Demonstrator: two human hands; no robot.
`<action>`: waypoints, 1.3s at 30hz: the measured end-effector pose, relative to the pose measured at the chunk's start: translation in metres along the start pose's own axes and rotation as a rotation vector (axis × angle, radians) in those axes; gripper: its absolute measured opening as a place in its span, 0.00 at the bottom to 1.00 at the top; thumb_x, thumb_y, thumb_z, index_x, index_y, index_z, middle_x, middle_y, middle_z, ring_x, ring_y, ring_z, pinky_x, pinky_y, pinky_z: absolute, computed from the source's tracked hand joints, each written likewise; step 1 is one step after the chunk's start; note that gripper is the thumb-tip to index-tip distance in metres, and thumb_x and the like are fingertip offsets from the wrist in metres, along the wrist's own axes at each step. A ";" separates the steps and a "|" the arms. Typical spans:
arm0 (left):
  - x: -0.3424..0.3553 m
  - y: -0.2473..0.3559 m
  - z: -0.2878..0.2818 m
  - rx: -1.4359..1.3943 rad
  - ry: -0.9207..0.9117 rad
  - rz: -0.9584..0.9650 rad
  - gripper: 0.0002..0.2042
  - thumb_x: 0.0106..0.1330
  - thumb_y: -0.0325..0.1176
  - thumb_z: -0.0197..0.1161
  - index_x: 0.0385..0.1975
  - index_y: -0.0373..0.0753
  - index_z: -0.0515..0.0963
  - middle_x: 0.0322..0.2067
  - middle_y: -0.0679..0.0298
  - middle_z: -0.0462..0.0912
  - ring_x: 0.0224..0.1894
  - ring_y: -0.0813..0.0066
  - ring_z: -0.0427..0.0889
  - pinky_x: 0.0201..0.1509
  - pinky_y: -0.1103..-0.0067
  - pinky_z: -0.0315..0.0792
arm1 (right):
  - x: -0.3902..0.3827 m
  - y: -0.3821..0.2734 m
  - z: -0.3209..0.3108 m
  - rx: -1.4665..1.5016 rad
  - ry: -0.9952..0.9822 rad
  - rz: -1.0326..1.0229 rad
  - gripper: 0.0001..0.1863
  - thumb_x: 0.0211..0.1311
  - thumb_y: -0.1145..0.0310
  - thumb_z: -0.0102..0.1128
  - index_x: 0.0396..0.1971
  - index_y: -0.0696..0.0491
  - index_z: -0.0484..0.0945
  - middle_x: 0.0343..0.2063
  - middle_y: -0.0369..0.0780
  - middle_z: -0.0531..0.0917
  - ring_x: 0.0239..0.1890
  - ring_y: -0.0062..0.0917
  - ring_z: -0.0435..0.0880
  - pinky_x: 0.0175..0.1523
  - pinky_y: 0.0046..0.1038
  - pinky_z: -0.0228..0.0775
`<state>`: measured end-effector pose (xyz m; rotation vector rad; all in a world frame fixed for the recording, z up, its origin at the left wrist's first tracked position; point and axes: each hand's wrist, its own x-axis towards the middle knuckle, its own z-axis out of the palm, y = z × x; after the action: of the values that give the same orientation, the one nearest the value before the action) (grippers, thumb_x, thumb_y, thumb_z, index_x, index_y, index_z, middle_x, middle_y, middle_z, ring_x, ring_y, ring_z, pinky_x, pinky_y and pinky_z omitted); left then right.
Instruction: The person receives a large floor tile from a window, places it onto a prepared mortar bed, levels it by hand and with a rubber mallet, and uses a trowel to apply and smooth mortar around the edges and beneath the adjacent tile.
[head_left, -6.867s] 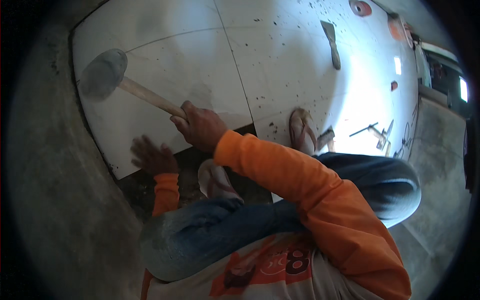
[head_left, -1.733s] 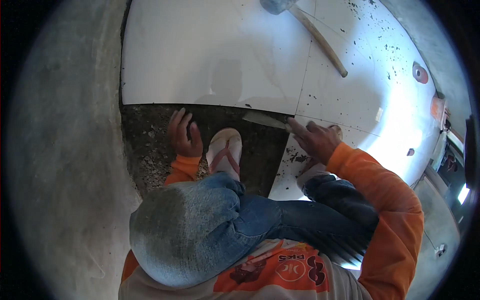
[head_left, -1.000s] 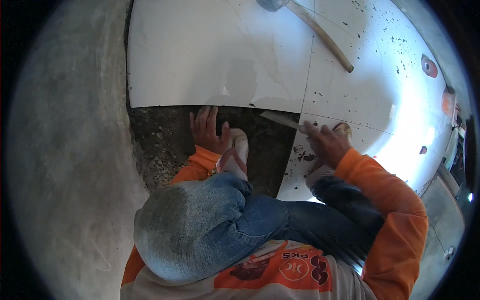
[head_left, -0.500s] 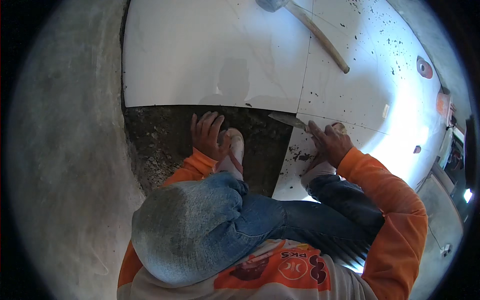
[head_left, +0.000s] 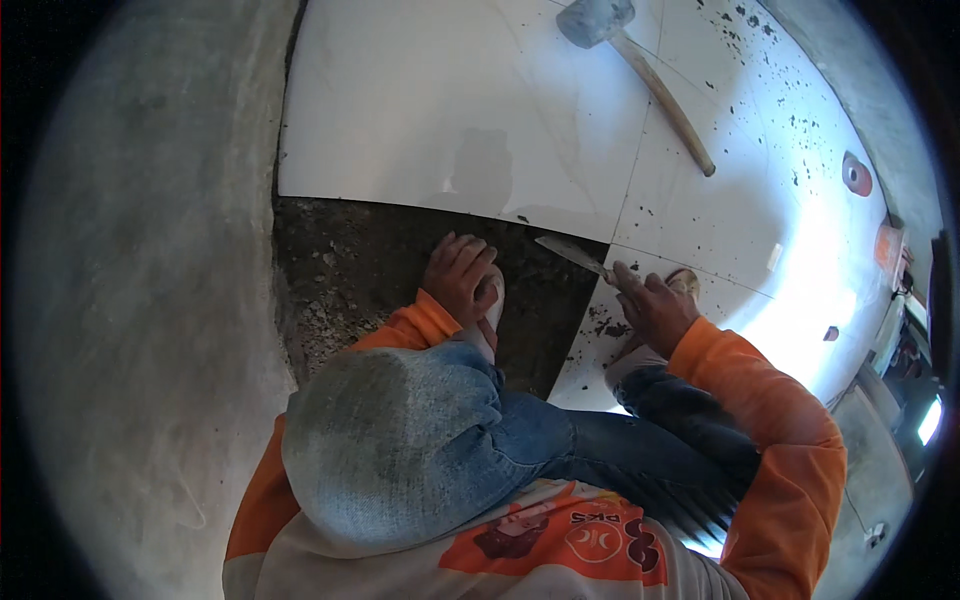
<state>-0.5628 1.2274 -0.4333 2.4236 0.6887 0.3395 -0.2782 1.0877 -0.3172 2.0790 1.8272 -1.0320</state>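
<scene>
My right hand (head_left: 655, 305) is closed round the handle end of a pointed trowel (head_left: 572, 253). The trowel's blade points left across the tile edge, over the bare dark mortar bed (head_left: 380, 235). Beside my left shoe (head_left: 497, 300), my left hand (head_left: 460, 278) hovers over the bed, its fingers loosely bent and the thumb apart. Nothing shows in it. A large white tile (head_left: 450, 120) borders the bed on the far side, and further white tiling (head_left: 690, 250) lies to the right.
A mallet (head_left: 650, 80) with a wooden handle lies on the tiles at the far right. Mortar crumbs (head_left: 605, 325) dot the tiling near my right foot. A reddish ring-shaped object (head_left: 856, 174) and an orange container (head_left: 886, 246) stand farther right. A grey concrete surface (head_left: 140, 300) runs along the left.
The view has shifted, so the scene sits farther right. My left hand's spread fingers have drawn together and bent, near the shoe. My right hand still holds the trowel in much the same place.
</scene>
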 end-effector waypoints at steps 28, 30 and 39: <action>-0.065 0.015 0.024 -0.200 0.406 -0.200 0.10 0.58 0.29 0.55 0.39 0.39 0.76 0.42 0.57 0.76 0.46 0.58 0.76 0.49 0.66 0.71 | 0.095 -0.063 0.024 0.051 0.142 -0.239 0.26 0.60 0.59 0.53 0.59 0.44 0.63 0.29 0.44 0.76 0.23 0.40 0.80 0.25 0.39 0.74; -0.050 0.033 0.017 -0.179 0.500 -0.242 0.09 0.54 0.26 0.57 0.36 0.38 0.76 0.40 0.57 0.77 0.43 0.57 0.77 0.47 0.67 0.72 | 0.101 -0.070 0.027 0.007 0.177 -0.199 0.25 0.60 0.59 0.53 0.57 0.44 0.65 0.28 0.43 0.75 0.23 0.40 0.80 0.24 0.39 0.74; -0.055 0.036 0.023 -0.171 0.560 -0.267 0.10 0.55 0.26 0.56 0.37 0.38 0.74 0.41 0.56 0.76 0.42 0.58 0.77 0.45 0.68 0.72 | 0.131 -0.117 0.018 0.148 0.238 -0.277 0.26 0.59 0.59 0.54 0.58 0.44 0.64 0.28 0.45 0.77 0.26 0.44 0.80 0.30 0.41 0.75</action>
<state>-0.5851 1.1615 -0.4340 2.0424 1.1549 0.9406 -0.3937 1.2081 -0.3746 2.1552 2.2716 -1.0489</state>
